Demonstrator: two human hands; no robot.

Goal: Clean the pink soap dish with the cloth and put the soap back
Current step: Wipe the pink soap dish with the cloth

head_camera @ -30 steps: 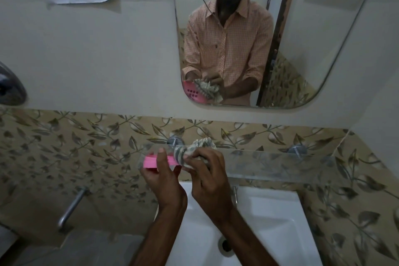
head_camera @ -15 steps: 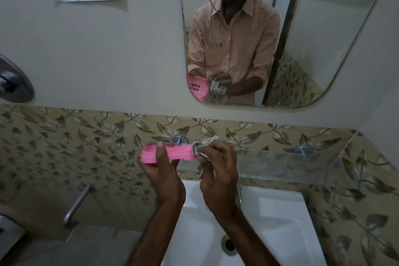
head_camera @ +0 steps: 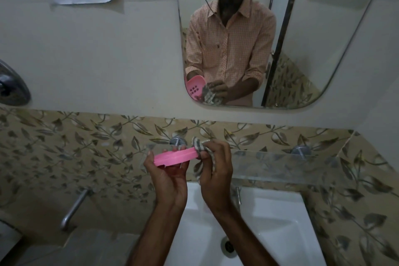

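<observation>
My left hand (head_camera: 167,176) holds the pink soap dish (head_camera: 176,156) edge-on above the sink, its inside turned away from me toward the wall. My right hand (head_camera: 213,168) grips a striped grey-and-white cloth (head_camera: 199,147), which is pressed around the dish's right end, with a tail hanging below my fingers. The mirror (head_camera: 280,34) reflects the dish's inside with its drain holes, and the cloth beside it. No soap is visible.
A white sink (head_camera: 280,233) with its drain (head_camera: 226,245) lies below my hands. A glass shelf (head_camera: 280,164) on metal brackets runs along the leaf-patterned wall behind them. A metal tap (head_camera: 74,207) sticks out at lower left, and a chrome fixture (head_camera: 10,88) sits at far left.
The dish went from mostly hidden behind my hands to held out edge-on, and the cloth slid to its right end. The view shifted slightly leftward.
</observation>
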